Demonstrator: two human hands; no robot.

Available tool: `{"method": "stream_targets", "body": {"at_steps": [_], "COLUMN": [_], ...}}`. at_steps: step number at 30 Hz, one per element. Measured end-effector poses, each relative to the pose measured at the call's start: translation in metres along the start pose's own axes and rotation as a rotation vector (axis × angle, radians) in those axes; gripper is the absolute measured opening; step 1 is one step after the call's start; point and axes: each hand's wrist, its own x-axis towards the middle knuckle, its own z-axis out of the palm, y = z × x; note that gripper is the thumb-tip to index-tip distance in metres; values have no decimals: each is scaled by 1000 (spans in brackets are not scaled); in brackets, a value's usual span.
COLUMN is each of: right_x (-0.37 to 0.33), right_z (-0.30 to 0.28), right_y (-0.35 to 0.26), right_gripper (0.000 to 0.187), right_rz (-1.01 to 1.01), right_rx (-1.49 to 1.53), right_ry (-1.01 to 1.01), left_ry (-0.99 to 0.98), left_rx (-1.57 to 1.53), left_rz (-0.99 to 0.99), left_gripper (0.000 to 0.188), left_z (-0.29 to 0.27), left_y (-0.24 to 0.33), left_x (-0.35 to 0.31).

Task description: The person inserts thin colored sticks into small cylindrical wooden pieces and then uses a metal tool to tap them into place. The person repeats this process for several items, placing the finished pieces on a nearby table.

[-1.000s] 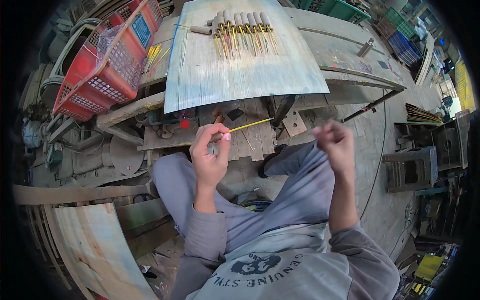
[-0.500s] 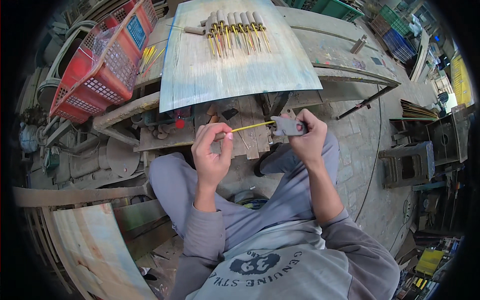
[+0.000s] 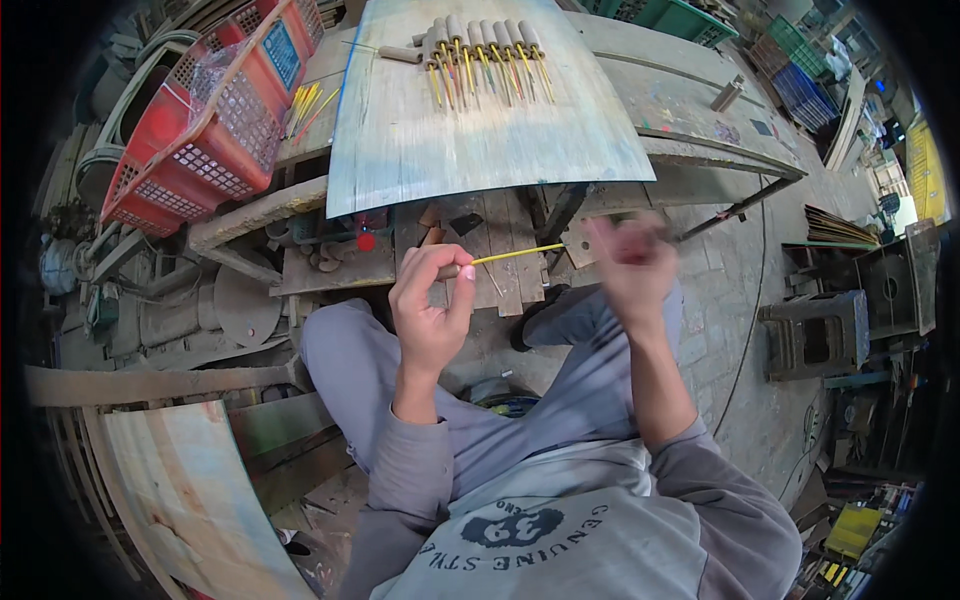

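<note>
At twelve o'clock, rods (image 3: 490, 45) are lying, seemingly done; our left hand (image 3: 430, 295) is pinching a rod (image 3: 520, 253), likely unfinished; our right hand's (image 3: 638, 272) fingers we're finding unclear.

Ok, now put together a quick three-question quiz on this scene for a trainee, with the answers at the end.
1. Multiple choice: what colour is the thin rod sticking out from the left hand?
A) red
B) yellow
C) blue

2. True or false: the red basket is to the right of the pale board.

3. Short answer: what lies in a cluster on the far part of that board?

Key:
1. B.
2. False; it is to the left.
3. Handled pieces, with grey-brown handles and thin rods pointing toward the person.
</note>
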Motion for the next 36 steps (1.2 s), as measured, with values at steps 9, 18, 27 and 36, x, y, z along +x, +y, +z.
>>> {"method": "stream_targets", "body": {"at_steps": [9,18,27,36], "right_x": [-8,11,6,11], "right_z": [0,-7,3,0], "right_y": [18,21,18,-3], "right_gripper": [33,35,31,32], "right_rz": [-91,132,236,185], "right_rx": [-250,115,422,666], "right_ry": [-127,234,446,345], "left_ry": [11,51,32,55], "left_rx": [-84,-55,-93,-113], "left_rz": [-41,-33,-17,-36], "left_gripper": [7,8,7,7], "left_z": [1,-2,3,-1], "left_y": [0,3,7,4], "left_x": [-1,-2,-7,-5]}}
